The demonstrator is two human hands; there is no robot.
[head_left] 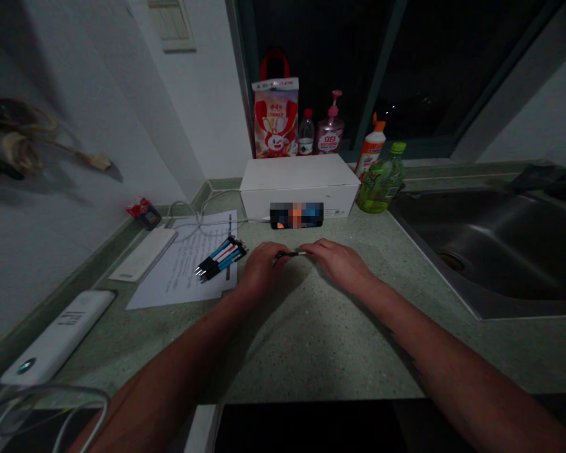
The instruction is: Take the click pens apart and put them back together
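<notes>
Above the middle of the counter, my left hand (263,270) pinches a dark, thin pen part (290,254). My right hand (334,261) faces it with its fingers closed on a thin red piece (307,252), perhaps a pen refill. A pale, narrow length bridges the short gap between the fingertips; whether the two pieces are joined I cannot tell. Left of my left hand, several blue, black and white pens (221,258) lie in a pile on printed paper sheets (170,283).
A phone (296,216) leans on a white box (302,176) behind my hands, with a cable attached. Bottles, including a green one (382,182), stand behind and right of the box. The steel sink (471,302) lies right; a white power strip-like device (61,333) lies left.
</notes>
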